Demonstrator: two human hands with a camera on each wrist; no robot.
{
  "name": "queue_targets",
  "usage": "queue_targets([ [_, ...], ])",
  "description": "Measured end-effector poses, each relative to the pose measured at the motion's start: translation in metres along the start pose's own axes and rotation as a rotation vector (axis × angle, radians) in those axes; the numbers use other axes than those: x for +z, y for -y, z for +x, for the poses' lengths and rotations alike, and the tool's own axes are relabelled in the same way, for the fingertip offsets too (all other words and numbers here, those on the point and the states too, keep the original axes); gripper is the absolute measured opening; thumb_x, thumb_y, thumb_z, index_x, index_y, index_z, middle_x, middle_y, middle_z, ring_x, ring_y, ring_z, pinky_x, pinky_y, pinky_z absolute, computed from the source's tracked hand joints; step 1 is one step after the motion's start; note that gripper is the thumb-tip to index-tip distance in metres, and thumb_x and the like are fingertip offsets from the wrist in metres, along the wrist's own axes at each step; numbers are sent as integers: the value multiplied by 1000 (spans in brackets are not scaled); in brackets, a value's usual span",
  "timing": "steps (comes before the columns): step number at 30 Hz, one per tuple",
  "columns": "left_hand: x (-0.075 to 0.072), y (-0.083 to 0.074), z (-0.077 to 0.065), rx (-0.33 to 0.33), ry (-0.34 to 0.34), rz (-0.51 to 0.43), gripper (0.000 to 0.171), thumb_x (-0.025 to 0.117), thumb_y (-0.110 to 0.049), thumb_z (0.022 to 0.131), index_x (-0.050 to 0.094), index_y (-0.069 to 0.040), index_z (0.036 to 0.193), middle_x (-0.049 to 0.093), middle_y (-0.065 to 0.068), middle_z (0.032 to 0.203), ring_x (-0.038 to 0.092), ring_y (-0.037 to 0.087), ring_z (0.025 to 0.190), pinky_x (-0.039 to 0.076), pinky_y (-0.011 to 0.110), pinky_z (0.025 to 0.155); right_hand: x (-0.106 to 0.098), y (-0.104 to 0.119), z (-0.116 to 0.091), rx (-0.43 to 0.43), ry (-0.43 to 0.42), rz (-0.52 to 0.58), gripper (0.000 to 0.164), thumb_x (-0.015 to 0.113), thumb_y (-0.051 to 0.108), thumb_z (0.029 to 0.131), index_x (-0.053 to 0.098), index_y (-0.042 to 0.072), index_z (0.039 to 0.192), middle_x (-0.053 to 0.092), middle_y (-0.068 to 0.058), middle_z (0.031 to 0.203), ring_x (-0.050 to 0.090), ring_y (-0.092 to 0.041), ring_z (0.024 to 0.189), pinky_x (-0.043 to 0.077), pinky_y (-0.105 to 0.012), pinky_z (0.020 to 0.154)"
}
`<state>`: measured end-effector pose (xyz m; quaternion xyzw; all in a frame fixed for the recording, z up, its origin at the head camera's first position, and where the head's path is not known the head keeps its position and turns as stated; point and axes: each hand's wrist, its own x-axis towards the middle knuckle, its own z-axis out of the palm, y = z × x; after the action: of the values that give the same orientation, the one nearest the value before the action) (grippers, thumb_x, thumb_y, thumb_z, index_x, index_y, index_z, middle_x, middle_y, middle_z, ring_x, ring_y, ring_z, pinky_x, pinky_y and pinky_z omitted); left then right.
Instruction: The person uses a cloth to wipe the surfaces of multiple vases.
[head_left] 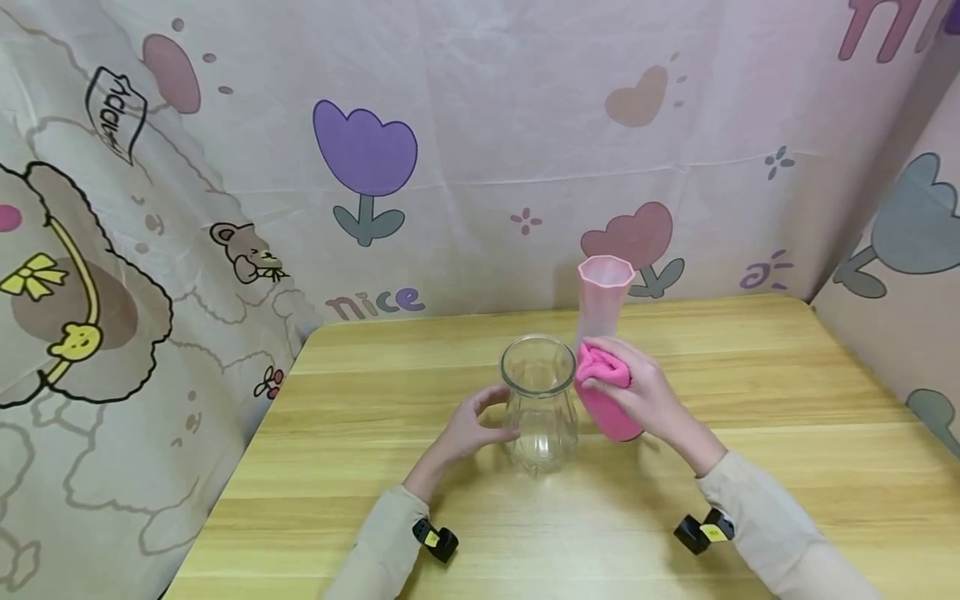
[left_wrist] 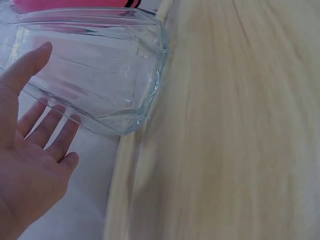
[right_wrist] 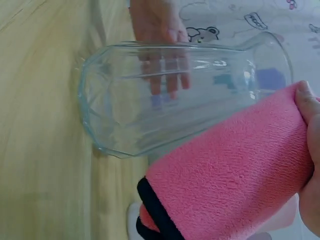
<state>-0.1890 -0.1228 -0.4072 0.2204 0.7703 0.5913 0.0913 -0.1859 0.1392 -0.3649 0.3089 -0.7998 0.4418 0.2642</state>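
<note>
A clear glass vase (head_left: 542, 429) with a flared rim stands upright on the table. Beside its left wall is my left hand (head_left: 478, 427), thumb and fingers spread apart. In the left wrist view those fingers (left_wrist: 64, 136) are loosely extended near the glass; whether they touch it I cannot tell. My right hand (head_left: 643, 390) grips a bunched pink cloth (head_left: 609, 412) at its top, just right of the vase. The cloth's fuzzy face and black edging (right_wrist: 159, 210) show in the right wrist view, its lower part hanging down.
Behind the cloth stands a tall pink vase (head_left: 600, 308) with a scalloped rim, its lower part hidden. A patterned curtain (head_left: 480, 217) hangs behind the wooden table (head_left: 360, 433) and along both sides.
</note>
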Motion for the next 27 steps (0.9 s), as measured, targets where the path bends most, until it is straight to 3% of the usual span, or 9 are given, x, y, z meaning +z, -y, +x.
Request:
queue_targets([
  [4, 1, -1, 0, -4, 5, -5, 63, 72, 2, 70, 43, 7, 126, 48, 23, 125, 40, 36, 120, 22, 54, 106, 8, 1, -2, 18, 17, 26, 53, 74, -7, 64, 57, -7, 114, 59, -21, 114, 53, -18, 108, 37, -12, 96],
  [9, 2, -1, 1, -6, 10, -28, 63, 72, 3, 70, 42, 8, 126, 47, 24, 126, 39, 37, 121, 21, 53, 107, 18, -17, -10, 41, 116, 0, 49, 74, 3, 69, 57, -5, 114, 60, -18, 112, 55, -33, 105, 44, -38, 93],
  [11, 3, -1, 1, -3, 10, -39, 63, 71, 3, 71, 42, 8, 126, 46, 25, 126, 38, 38, 122, 20, 54, 106, 17, -21, -11, 83, 179, 1, 45, 73, 8, 72, 58, -2, 113, 61, -15, 109, 57, -30, 101, 46, -45, 88],
  [18, 1, 2, 2, -16, 11, -51, 64, 72, 1, 71, 41, 7, 127, 46, 23, 127, 37, 37, 123, 21, 55, 106, 9, -27, -16, 135, 472, -103, 41, 69, 19, 79, 57, 2, 115, 63, -8, 105, 58, -24, 97, 49, -41, 83],
  [20, 1, 2, 2, -21, 15, -51, 64, 72, 0, 72, 41, 6, 128, 45, 23, 128, 37, 37, 123, 21, 54, 106, 6, -26, -15, 143, 480, -113, 43, 69, 19, 80, 56, 1, 117, 62, -11, 108, 58, -26, 100, 49, -42, 85],
  [23, 1, 3, 3, -22, 20, -54, 64, 72, 1, 72, 41, 7, 127, 45, 23, 128, 37, 38, 123, 20, 54, 106, 3, -21, -11, 160, 400, -57, 44, 70, 16, 78, 56, -1, 117, 61, -14, 109, 57, -29, 102, 48, -46, 87],
  [27, 2, 3, 2, -31, 16, -54, 64, 72, 2, 71, 42, 6, 127, 46, 22, 128, 37, 37, 123, 21, 53, 107, 5, -18, -7, 124, 339, -17, 34, 70, 18, 78, 59, 5, 107, 62, -5, 99, 57, -21, 93, 49, -40, 82],
])
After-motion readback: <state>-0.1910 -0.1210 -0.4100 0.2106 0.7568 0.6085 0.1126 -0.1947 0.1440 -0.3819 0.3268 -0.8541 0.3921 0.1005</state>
